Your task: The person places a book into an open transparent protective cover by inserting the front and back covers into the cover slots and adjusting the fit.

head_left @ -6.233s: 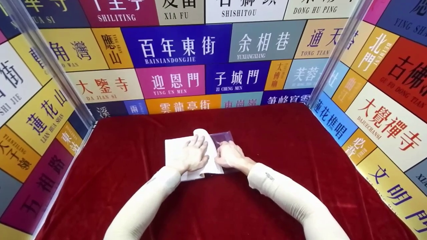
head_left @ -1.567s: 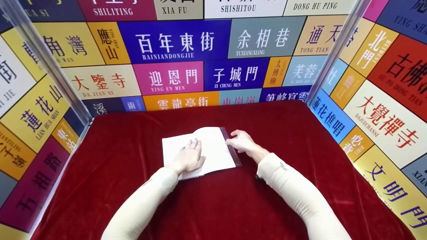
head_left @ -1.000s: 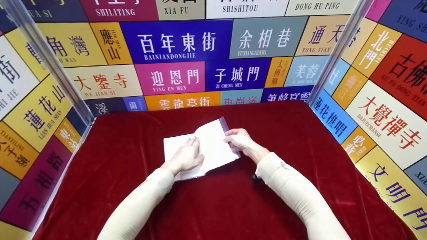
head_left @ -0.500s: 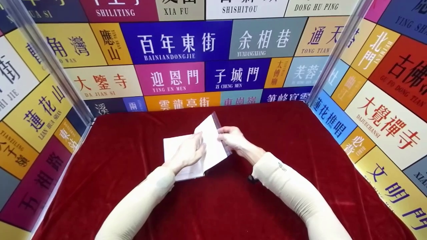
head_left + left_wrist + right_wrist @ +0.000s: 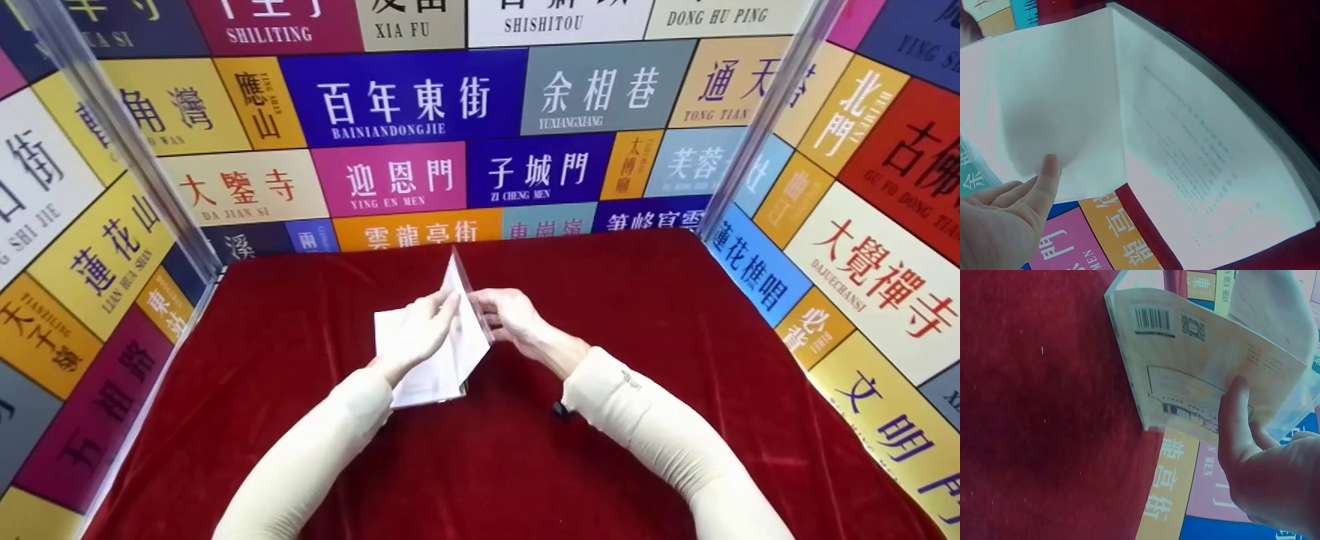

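A white paperback book [image 5: 395,339] lies open on the red cloth, its right half [image 5: 463,315] raised almost upright. My left hand [image 5: 417,330] rests on the left pages, its straight fingers touching the raised leaf; its thumb [image 5: 1045,179] shows against the blank page [image 5: 1067,107] next to a printed page [image 5: 1196,169]. My right hand [image 5: 511,315] pinches the raised half's outer edge. Its thumb [image 5: 1235,419] presses the back cover [image 5: 1185,354], which bears a barcode and sits inside a clear plastic jacket.
The red velvet cloth [image 5: 615,315] covers the whole table. Panels of coloured signs close it in at the back [image 5: 420,105], left [image 5: 82,247] and right [image 5: 862,225]. A small dark object [image 5: 559,409] peeks out under my right forearm.
My right hand has swung the book's right half up from flat on the cloth to nearly upright, moving left. My left hand's fingers have slid up to the rising leaf.
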`<state>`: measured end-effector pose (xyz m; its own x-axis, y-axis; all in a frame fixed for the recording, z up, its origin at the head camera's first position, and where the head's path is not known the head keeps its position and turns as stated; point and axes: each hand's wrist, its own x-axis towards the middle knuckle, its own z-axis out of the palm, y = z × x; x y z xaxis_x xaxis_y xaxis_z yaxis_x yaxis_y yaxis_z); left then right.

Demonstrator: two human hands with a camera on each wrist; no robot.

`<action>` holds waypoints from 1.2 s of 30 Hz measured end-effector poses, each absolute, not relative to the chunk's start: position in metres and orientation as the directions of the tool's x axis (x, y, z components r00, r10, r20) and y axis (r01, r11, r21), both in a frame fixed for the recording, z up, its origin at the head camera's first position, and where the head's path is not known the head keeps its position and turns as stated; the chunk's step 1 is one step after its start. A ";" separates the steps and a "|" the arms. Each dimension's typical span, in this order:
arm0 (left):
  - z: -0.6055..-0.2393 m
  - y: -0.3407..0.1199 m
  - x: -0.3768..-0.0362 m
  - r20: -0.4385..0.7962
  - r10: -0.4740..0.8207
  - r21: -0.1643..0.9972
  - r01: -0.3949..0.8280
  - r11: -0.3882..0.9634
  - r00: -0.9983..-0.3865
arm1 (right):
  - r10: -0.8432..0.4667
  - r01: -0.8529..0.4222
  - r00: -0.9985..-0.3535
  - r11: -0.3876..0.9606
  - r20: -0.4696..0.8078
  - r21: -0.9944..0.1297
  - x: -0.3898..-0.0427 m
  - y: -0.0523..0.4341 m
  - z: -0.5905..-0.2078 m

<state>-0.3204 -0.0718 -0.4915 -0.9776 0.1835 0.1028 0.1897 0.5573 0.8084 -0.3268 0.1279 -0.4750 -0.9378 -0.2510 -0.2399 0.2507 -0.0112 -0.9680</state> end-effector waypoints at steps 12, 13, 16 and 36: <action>-0.482 -0.082 -0.325 0.087 0.026 0.865 0.088 0.493 -0.996 | -0.360 0.026 -0.930 0.153 -0.080 -0.988 -0.317 0.098 -0.485; -0.481 -0.084 -0.324 0.087 0.015 0.866 0.083 0.493 -0.996 | -0.365 0.006 -0.928 0.170 -0.069 -0.985 -0.317 0.096 -0.486; -0.481 -0.090 -0.324 0.071 -0.012 0.866 0.056 0.497 -0.997 | -0.393 -0.061 -0.919 0.227 -0.035 -0.972 -0.315 0.092 -0.489; -0.501 -0.130 -0.327 -0.071 -0.063 0.891 -0.092 0.445 -0.995 | -0.384 -0.307 -0.921 0.628 0.058 -0.715 -0.319 0.118 -0.498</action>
<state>-0.3265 -0.1299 -0.5007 -0.9954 -0.0632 -0.0714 -0.0921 0.4453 0.8907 -0.3189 0.1176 -0.4984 -0.9214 -0.3843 0.0581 -0.3070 0.6277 -0.7154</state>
